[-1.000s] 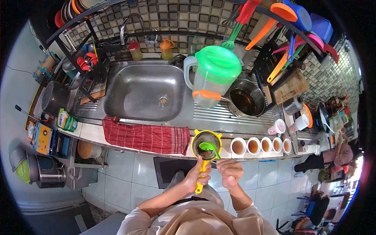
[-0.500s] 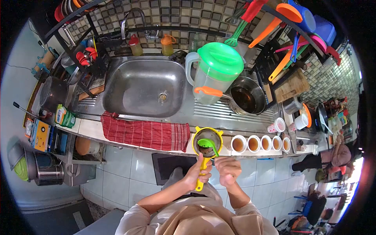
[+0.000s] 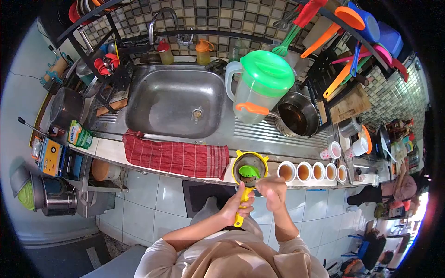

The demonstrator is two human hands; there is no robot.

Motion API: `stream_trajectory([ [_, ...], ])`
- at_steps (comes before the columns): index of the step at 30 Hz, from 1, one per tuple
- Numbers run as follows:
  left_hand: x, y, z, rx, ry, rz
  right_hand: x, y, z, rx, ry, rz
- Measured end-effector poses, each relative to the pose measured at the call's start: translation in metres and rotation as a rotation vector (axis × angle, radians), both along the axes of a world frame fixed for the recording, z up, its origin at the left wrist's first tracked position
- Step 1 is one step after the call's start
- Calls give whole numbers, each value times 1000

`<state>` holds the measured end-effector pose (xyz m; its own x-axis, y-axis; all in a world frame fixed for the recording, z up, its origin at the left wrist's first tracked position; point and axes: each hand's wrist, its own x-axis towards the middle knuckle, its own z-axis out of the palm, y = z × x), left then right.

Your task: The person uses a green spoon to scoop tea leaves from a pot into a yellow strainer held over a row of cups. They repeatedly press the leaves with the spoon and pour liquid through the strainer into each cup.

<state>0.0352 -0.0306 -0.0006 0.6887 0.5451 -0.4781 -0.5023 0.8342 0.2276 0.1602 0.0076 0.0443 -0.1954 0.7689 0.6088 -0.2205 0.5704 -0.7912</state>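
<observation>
A yellow-rimmed strainer (image 3: 239,160) is at the counter's front edge, its handle pointing toward my body. My left hand (image 3: 235,206) is closed around that yellow handle, thumb along the top. Inside the mesh bowl lies the head of a green spoon (image 3: 250,171), over dark wet residue. My right hand (image 3: 272,189) is closed at the spoon's handle end, just right of the strainer; its fingers hide most of the handle. A row of several white cups (image 3: 286,171) holding amber-brown liquid stands to the right of the strainer.
A red checked cloth (image 3: 176,155) lies along the counter edge, left of the strainer. Behind are the steel sink (image 3: 171,104), a green-lidded pitcher (image 3: 264,81) and a saucepan (image 3: 299,116) with dark liquid. Another person (image 3: 403,185) is at far right.
My right hand has moved forward toward the counter, and the spoon's head has shifted slightly in the strainer. My left hand keeps its hold. The whole view has shifted a little.
</observation>
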Motion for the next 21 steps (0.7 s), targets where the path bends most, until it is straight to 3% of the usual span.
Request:
stream_trajectory([
  [3, -1, 1, -1, -17, -6, -17, -1, 18, 7, -245, -207, -43],
  [7, -2, 2, -2, -8, 0, -28, -8, 50, 16, -461, -140, 71],
  [9, -2, 2, -2, -4, -7, -22, -12, 63, 28, -598, -105, 354],
  [10, -2, 2, -2, 1, -4, -25, -13, 67, 27, -600, -104, 355],
  [12, -2, 2, -1, 2, -1, -26, -14, 75, 21, -651, -67, 583],
  [16, -1, 2, -1, -24, 5, -19, -15, 83, 17, -661, -45, 562],
  [21, 0, 3, -1, -46, 5, -26, -10, 78, 15, -690, 132, 272],
])
